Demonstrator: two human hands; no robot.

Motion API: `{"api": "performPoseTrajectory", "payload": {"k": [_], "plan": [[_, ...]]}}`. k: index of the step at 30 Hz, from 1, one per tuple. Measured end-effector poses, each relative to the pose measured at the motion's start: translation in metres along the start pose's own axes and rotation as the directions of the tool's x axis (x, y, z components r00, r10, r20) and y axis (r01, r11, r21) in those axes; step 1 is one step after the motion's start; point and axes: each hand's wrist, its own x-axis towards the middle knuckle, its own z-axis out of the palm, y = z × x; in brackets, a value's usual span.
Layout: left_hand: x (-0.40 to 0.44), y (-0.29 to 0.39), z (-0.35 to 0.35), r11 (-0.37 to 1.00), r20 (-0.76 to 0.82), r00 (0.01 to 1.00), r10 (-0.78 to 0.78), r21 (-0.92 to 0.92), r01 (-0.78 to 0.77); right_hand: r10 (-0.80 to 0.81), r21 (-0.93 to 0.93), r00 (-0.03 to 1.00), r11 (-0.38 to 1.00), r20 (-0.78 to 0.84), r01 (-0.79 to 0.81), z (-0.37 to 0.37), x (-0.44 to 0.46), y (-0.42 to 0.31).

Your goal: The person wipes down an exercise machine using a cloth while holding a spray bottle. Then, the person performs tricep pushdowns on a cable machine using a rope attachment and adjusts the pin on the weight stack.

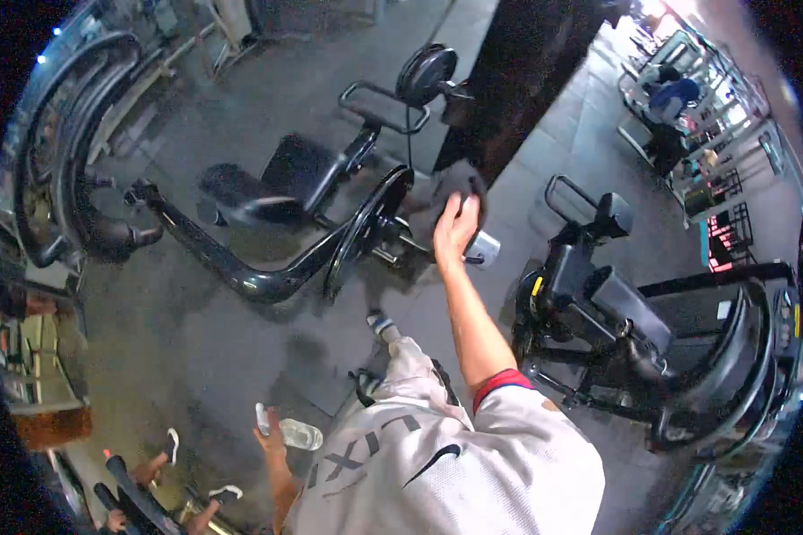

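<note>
My right hand point(456, 234) reaches forward with its fingers over a dark grey cloth point(462, 181). The cloth is at the plate-loaded machine, close to its black weight plate point(366, 236) and metal peg; whether it touches the frame I cannot tell. Low on the left, my left hand point(271, 432) is wrapped around the neck of a clear spray bottle point(302, 435) with a white head. The bottle is tilted on its side, next to my white jersey point(500, 455).
A curved black machine arm point(259, 283) and a padded seat point(299, 169) lie ahead. Another machine point(616, 312) stands at right. A dark pillar point(517, 80) rises behind the cloth. People's feet point(227, 493) show lower left; a person point(674, 102) is far right.
</note>
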Motion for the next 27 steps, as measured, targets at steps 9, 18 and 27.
{"api": "performPoseTrajectory", "payload": {"k": [9, 18, 27], "plan": [[-0.004, 0.026, 0.016, 0.999, -0.134, 0.99, 0.033, 0.026, -0.03, -0.882, -0.634, 0.469, 0.395, -0.057, 0.666, -0.041, 0.253, -0.193], [-0.028, -0.018, 0.027, 0.997, -0.266, 0.964, -0.016, 0.072, 0.037, -0.737, -0.43, 0.262, -0.042, 0.623, 0.902, -0.004, 0.182, -0.04], [0.028, -0.056, 0.065, 0.994, -0.241, 0.97, 0.033, -0.09, -0.056, -0.721, -0.555, 0.56, 0.291, 0.408, 0.779, -0.028, 0.167, -0.099]]}}
